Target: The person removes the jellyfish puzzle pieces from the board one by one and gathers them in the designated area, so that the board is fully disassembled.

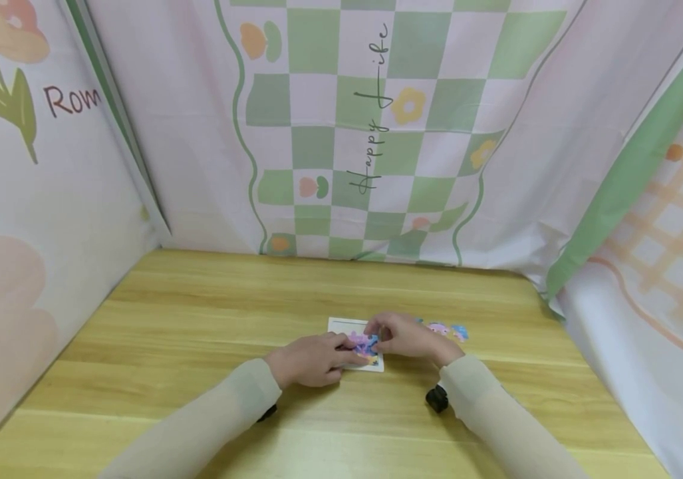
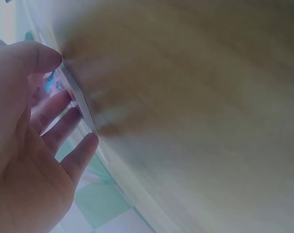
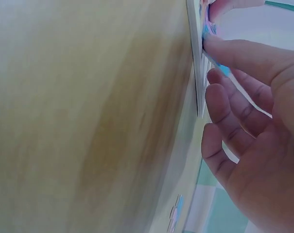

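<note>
On the yellowish-brown wood-grained table (image 1: pixel 197 319), a white board (image 1: pixel 339 327) is patterned with pink, purple, blue and yellow.

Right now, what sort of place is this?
Probably a fabric-screened tabletop booth, perhaps indoors: a wooden table stands before a checkered cloth reading "Happy Life", with a flower-printed cloth along its left side.

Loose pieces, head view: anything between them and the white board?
Yes: the right hand, at the right edge of the white board, sits between the board and the loose pieces. The left hand also covers part of the board.
</note>
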Demonstrator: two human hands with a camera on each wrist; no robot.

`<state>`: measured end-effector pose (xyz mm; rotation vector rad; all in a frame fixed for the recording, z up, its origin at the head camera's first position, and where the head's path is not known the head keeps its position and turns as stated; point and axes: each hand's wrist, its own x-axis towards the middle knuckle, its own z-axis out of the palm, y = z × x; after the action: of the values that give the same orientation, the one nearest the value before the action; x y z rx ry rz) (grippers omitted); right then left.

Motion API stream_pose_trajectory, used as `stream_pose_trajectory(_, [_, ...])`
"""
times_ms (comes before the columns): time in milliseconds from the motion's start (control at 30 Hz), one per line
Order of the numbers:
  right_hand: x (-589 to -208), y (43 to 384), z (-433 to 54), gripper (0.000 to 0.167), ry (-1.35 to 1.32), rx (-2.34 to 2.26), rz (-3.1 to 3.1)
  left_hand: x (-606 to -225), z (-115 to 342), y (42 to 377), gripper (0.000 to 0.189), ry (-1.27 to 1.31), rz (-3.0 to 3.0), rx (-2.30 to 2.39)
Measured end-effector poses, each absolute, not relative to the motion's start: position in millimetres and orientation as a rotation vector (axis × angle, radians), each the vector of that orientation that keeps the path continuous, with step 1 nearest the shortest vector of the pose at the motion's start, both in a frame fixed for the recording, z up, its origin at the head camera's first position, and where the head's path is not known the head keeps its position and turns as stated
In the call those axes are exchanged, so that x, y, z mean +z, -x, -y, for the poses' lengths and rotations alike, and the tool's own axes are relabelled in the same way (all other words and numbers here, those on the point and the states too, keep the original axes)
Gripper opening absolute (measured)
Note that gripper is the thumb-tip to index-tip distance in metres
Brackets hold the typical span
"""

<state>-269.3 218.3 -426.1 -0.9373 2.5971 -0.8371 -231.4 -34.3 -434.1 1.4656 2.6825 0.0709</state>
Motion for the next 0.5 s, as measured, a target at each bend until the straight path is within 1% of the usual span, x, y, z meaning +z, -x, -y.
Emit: stream_pose_trajectory(500, [-425.4, 269.6, -219.6, 0.015, 0.982, -0.878, -2.539, -433.3, 33.5, 232.6, 0.048, -1.456, -2.689, 0.061])
